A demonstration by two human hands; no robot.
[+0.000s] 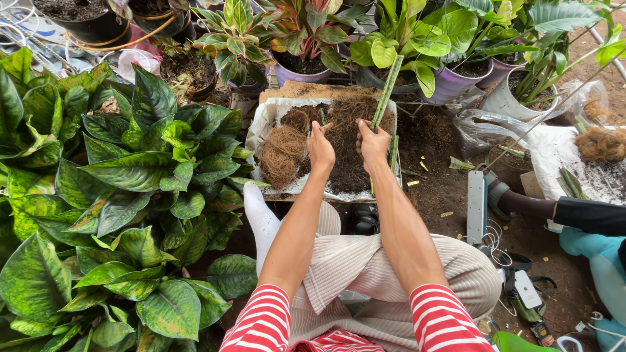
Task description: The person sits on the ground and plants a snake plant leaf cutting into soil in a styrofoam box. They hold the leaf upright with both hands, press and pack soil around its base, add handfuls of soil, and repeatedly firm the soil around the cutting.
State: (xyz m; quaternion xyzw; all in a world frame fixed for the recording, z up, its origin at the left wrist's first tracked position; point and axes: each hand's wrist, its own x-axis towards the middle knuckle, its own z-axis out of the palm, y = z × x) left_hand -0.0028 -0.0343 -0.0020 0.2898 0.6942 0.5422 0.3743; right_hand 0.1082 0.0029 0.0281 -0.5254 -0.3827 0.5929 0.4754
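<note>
My right hand grips a long green stem cutting that stands nearly upright over a white tray of dark soil and brown fibre. Close beside it, my left hand has its fingers pinched on a small green bit; what exactly it holds is too small to tell. A clump of coconut fibre lies in the tray's left part. A second green cutting lies just right of my right hand. I sit cross-legged in striped trousers.
Large speckled-leaf plants crowd the left. Potted plants line the back. A white power strip, cables and a charger lie on the ground at right. Another person's dark sleeve reaches in from the right near a white sack with fibre.
</note>
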